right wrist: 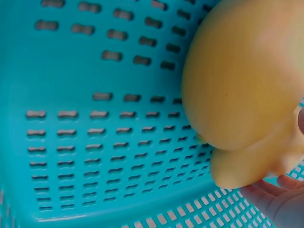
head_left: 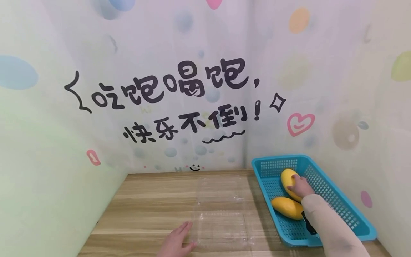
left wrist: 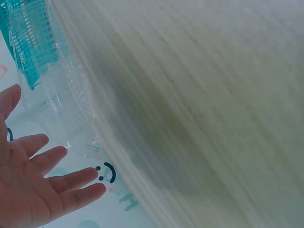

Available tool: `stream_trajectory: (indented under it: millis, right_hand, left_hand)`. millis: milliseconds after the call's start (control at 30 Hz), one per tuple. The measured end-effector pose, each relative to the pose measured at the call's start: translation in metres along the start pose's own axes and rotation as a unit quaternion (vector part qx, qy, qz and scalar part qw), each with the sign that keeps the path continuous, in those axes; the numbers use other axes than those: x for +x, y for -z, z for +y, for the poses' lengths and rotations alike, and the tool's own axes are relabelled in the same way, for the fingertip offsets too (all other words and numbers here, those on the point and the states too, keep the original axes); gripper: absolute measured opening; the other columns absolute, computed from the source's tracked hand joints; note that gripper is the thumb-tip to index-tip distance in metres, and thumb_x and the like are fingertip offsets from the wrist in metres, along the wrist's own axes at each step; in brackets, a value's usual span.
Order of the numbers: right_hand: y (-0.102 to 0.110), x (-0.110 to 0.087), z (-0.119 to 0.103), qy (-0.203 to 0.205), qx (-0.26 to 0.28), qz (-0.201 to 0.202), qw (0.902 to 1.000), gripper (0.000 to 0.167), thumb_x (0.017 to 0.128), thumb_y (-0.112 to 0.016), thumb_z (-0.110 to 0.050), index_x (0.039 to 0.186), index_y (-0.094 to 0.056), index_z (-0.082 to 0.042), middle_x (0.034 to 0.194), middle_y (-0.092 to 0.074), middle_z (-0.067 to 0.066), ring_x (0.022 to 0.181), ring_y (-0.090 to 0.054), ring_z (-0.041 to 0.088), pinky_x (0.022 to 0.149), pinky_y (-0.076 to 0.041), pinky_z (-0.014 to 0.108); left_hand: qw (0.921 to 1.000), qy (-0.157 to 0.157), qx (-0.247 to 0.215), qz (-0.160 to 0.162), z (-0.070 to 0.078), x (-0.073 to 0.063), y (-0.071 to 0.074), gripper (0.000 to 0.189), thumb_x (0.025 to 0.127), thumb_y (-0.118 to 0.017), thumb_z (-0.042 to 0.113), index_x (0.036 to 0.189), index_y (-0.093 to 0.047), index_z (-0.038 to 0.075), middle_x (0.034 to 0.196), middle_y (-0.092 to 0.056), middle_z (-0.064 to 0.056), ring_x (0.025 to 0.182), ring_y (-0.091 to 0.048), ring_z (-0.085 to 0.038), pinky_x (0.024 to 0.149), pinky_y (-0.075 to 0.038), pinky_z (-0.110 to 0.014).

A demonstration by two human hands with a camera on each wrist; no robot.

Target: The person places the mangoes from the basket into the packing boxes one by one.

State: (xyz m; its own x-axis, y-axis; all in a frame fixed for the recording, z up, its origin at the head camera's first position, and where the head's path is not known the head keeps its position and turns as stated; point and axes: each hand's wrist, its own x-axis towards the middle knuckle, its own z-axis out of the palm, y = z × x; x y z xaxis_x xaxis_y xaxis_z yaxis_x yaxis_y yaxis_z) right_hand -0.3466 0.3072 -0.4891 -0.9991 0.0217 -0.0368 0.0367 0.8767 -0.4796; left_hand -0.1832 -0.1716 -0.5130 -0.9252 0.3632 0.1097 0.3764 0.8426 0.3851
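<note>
Inside the blue plastic basket lie two yellow mangoes. My right hand grips the farther mango, thumb and fingers spread across it. In the right wrist view the fingers curl against that mango's end, while the nearer mango fills much of the picture. This nearer mango lies on the basket floor just in front. My left hand has its fingers extended beside the left edge of a clear plastic clamshell box, which lies opened out on the table.
The wood-grain table runs back to a printed wall covering with black lettering. The basket stands at the table's right side, near the right wall. A left wall borders the other side.
</note>
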Motion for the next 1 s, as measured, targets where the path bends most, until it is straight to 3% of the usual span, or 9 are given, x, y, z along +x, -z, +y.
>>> stream_trajectory:
  millis: [267, 533, 733, 1000]
  right_hand:
    - [-0.005, 0.006, 0.010, -0.034, -0.006, 0.002, 0.9994, 0.076, 0.083, -0.065, -0.021, 0.128, -0.019, 0.020, 0.114, -0.036, 0.044, 0.094, -0.049, 0.050, 0.074, -0.046, 0.055]
    - [-0.002, 0.004, 0.011, -0.067, 0.018, -0.039, 0.9968, 0.085, 0.082, -0.065, -0.025, 0.131, -0.012, 0.019, 0.112, -0.041, 0.044, 0.089, -0.051, 0.043, 0.077, -0.045, 0.052]
    - [-0.002, 0.002, 0.013, -0.073, 0.017, -0.049, 0.9960, 0.090, 0.081, -0.065, -0.030, 0.132, -0.009, 0.019, 0.113, -0.041, 0.044, 0.089, -0.051, 0.043, 0.076, -0.045, 0.052]
    - [-0.005, -0.001, 0.010, -0.071, 0.031, -0.052, 0.9956, 0.102, 0.079, -0.068, -0.030, 0.136, 0.003, 0.015, 0.106, -0.046, 0.042, 0.089, -0.055, 0.044, 0.067, -0.048, 0.045]
  left_hand:
    - [1.0000, 0.001, -0.002, -0.005, 0.001, 0.001, -0.001, 0.067, 0.085, -0.058, 0.044, 0.132, -0.045, -0.002, 0.134, -0.045, -0.021, 0.113, -0.047, -0.046, 0.090, -0.041, -0.059]
    - [0.9998, 0.002, 0.008, -0.019, 0.003, 0.001, 0.000, 0.065, 0.086, -0.055, 0.046, 0.133, -0.045, 0.001, 0.135, -0.046, -0.017, 0.117, -0.046, -0.042, 0.094, -0.039, -0.057]
    - [0.9996, 0.000, 0.019, -0.021, 0.004, 0.002, 0.000, 0.064, 0.086, -0.055, 0.045, 0.131, -0.046, 0.000, 0.134, -0.048, -0.016, 0.118, -0.047, -0.038, 0.095, -0.039, -0.054]
    - [0.9994, 0.013, -0.004, -0.031, 0.004, 0.003, 0.000, 0.065, 0.086, -0.057, 0.044, 0.130, -0.046, -0.002, 0.131, -0.050, -0.017, 0.115, -0.049, -0.041, 0.093, -0.040, -0.056]
